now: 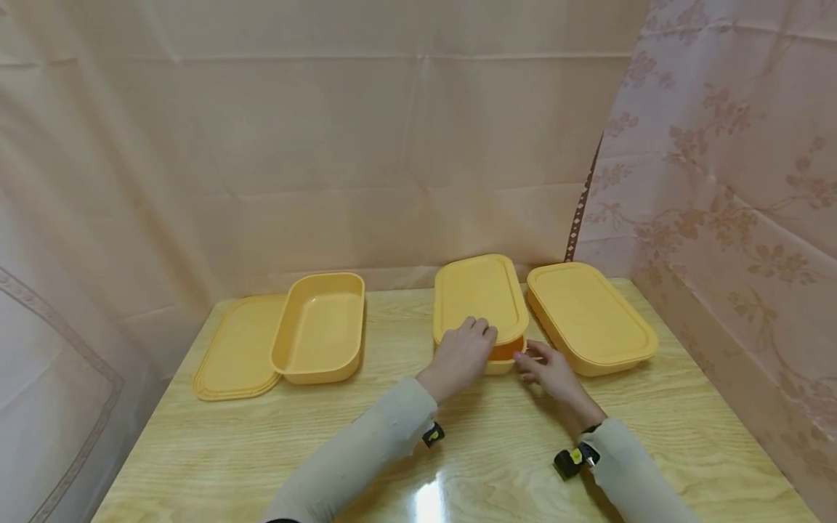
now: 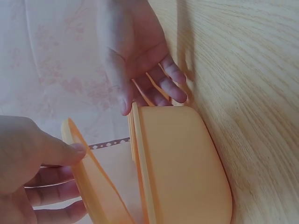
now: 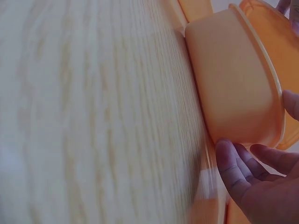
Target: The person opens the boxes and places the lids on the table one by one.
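Note:
My left hand [image 1: 461,356] pinches the near edge of a yellow lid [image 1: 480,294], thumb on one side and fingers on the other. That lid is tilted up from a yellow box [image 1: 500,367], and a gap shows between them at the near end. In the left wrist view the lid [image 2: 105,182] stands apart from the box rim [image 2: 145,168]. At the box's near right corner is my right hand [image 1: 552,374], its fingers extended and spread. The right wrist view has its fingertips [image 3: 226,154] against the box wall [image 3: 238,84] and its thumb by the rim.
A second yellow box [image 1: 591,316], lid on, stands close by on the right. Left of centre an uncovered yellow box [image 1: 320,327] overlaps a loose yellow lid [image 1: 238,352]. The wooden table [image 1: 392,457] meets a hanging cloth [image 1: 327,181] behind and patterned cloth [image 1: 739,218] at right.

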The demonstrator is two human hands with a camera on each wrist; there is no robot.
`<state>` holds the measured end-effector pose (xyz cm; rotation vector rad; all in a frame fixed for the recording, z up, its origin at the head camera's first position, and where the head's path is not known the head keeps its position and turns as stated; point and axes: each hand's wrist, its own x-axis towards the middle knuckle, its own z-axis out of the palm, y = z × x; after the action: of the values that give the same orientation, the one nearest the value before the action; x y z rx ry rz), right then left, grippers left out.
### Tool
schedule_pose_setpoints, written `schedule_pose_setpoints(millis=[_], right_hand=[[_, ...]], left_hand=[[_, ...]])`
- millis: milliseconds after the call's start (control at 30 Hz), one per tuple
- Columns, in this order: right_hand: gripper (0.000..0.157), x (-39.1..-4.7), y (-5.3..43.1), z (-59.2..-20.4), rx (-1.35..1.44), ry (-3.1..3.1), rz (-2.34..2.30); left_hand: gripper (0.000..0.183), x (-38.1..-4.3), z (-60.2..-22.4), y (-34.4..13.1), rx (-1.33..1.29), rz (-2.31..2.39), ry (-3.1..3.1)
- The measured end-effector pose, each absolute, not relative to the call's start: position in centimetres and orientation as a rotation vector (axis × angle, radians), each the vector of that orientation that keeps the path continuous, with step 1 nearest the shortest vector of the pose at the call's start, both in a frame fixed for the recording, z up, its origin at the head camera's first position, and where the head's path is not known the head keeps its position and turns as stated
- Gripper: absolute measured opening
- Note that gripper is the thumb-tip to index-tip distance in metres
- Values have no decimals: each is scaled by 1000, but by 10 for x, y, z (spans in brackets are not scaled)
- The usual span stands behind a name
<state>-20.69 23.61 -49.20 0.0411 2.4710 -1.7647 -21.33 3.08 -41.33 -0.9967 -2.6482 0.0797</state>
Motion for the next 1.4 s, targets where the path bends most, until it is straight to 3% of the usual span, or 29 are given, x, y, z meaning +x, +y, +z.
schedule_pose_setpoints(millis=[1400], right_hand=[[48,-209,229,-483,73,2580,-1699]], left_hand=[[20,-210,-427,5,-888,-398,-2320]])
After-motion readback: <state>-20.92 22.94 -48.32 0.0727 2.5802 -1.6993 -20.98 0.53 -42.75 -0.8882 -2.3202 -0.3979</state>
